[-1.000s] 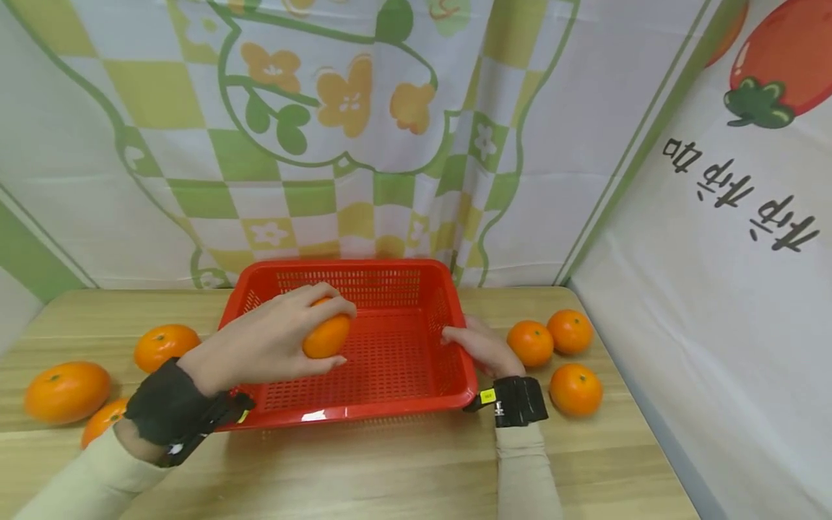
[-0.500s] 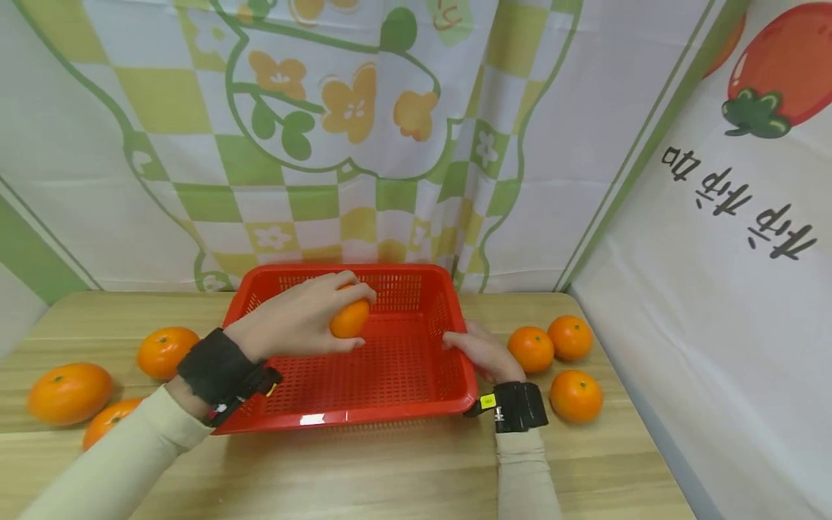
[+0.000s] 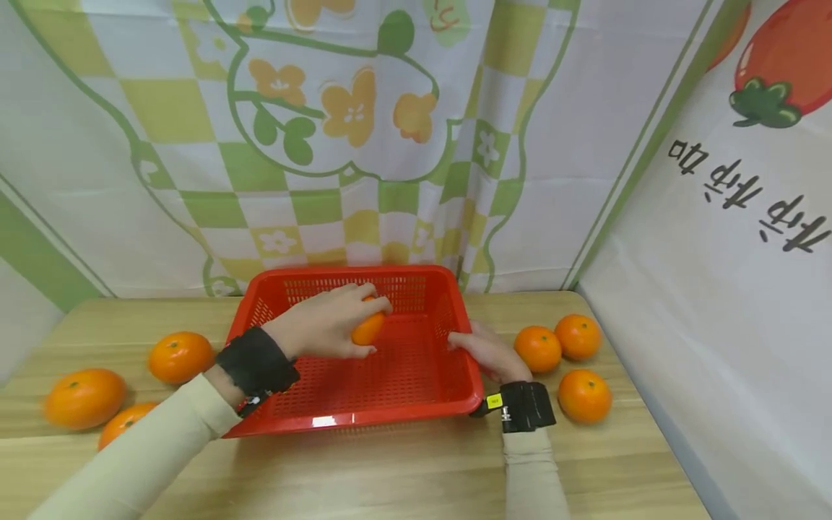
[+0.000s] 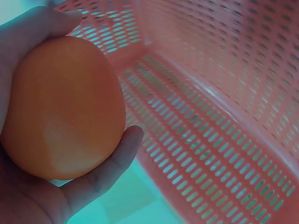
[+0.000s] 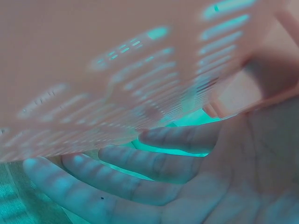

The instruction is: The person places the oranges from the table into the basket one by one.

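Note:
My left hand [image 3: 325, 322] holds an orange [image 3: 369, 330] above the inside of a red plastic basket [image 3: 364, 417]. In the left wrist view, thumb and fingers curl round the fruit [image 4: 65, 109], with the slotted basket floor [image 4: 187, 126] beyond and below it. My right hand [image 3: 487, 352] grips the basket's right side, its thumb over the rim. Against the outer wall [image 5: 140, 88] lie its long fingers, as the right wrist view shows. No fruit is visible on the part of the basket floor that shows; my left hand and forearm hide some of it.
Left of the basket lie three oranges [image 3: 180, 357] on the wooden table [image 3: 364, 477], one partly behind my left sleeve. Three more oranges [image 3: 585, 396] lie to the right, near my right wrist. A patterned curtain [image 3: 403, 209] hangs close behind the basket.
My left hand has moved right and slightly farther over the basket, still holding the orange. The right hand keeps its hold on the basket's side. The whole view shifts slightly.

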Available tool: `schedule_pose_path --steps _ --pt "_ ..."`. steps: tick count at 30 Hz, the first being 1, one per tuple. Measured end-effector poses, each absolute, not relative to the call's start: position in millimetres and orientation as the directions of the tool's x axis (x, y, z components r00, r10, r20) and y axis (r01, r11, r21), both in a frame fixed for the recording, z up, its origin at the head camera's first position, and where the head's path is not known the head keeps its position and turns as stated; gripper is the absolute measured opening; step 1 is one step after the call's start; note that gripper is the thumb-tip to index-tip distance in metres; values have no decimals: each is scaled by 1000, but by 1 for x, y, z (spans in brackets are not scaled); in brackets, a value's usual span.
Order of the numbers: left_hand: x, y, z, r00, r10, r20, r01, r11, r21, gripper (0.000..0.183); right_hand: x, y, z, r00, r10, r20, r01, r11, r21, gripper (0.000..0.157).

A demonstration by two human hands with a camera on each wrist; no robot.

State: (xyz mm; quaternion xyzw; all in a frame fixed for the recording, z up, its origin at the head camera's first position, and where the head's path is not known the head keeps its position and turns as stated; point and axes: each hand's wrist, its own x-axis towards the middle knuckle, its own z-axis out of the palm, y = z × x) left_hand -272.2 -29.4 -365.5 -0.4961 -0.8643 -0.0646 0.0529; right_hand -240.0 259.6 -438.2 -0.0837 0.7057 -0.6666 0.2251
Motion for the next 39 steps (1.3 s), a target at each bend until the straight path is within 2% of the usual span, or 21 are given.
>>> schedule_pose_path --steps 9,18,30,39 --pt "-293 -13 -378 -495 866 75 869 495 10 56 -237 263 -441 -887 -415 -200 174 101 -980 46" --pt "-313 11 -393 -490 872 18 871 488 51 63 -236 260 -442 -884 -434 -176 162 70 -984 43" --pt "-329 28 -406 -538 843 -33 841 539 54 65 -241 260 -441 -889 -426 -167 152 69 -986 47" --pt "-334 42 -412 -512 857 -51 855 514 64 65 -240 260 -439 -886 -429 -177 163 69 -984 47"
